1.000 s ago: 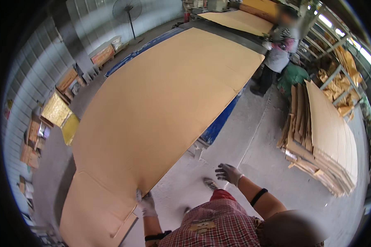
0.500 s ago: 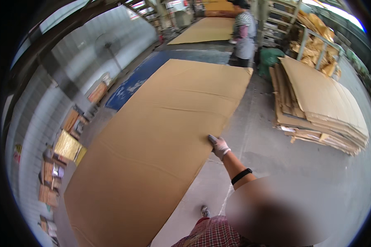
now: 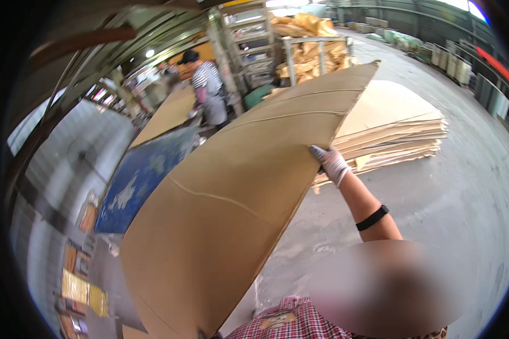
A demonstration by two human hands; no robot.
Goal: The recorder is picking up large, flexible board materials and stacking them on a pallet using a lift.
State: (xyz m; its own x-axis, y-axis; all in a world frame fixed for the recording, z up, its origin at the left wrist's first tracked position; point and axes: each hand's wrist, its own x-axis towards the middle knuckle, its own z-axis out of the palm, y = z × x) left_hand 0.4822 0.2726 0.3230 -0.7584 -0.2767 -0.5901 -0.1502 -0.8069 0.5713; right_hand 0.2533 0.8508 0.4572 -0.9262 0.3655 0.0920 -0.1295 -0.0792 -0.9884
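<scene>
A large brown cardboard sheet (image 3: 232,181) slants across the middle of the picture, bowed, with creases running across it. My right hand (image 3: 332,164), in a pale glove with grey fingertips, grips its right edge, thumb on the upper face and fingers underneath. The sheet's far corner overlaps a stack of cardboard (image 3: 398,116) on the floor. At the sheet's near end, only a dark bit of my left hand (image 3: 202,334) shows at the lower edge of the picture, closed on the sheet; the rest is out of view.
Beyond the sheet lies a worn blue panel (image 3: 147,175). A co-worker (image 3: 209,90) in a striped top bends over another cardboard sheet (image 3: 167,116). A metal-framed cage (image 3: 316,53) of crumpled golden-brown material stands behind the stack. Boxes (image 3: 76,285) line the left wall.
The view has turned right. My right hand has carried the cardboard sheet rightward, so its far end now reaches over the stack, and the sheet bends more.
</scene>
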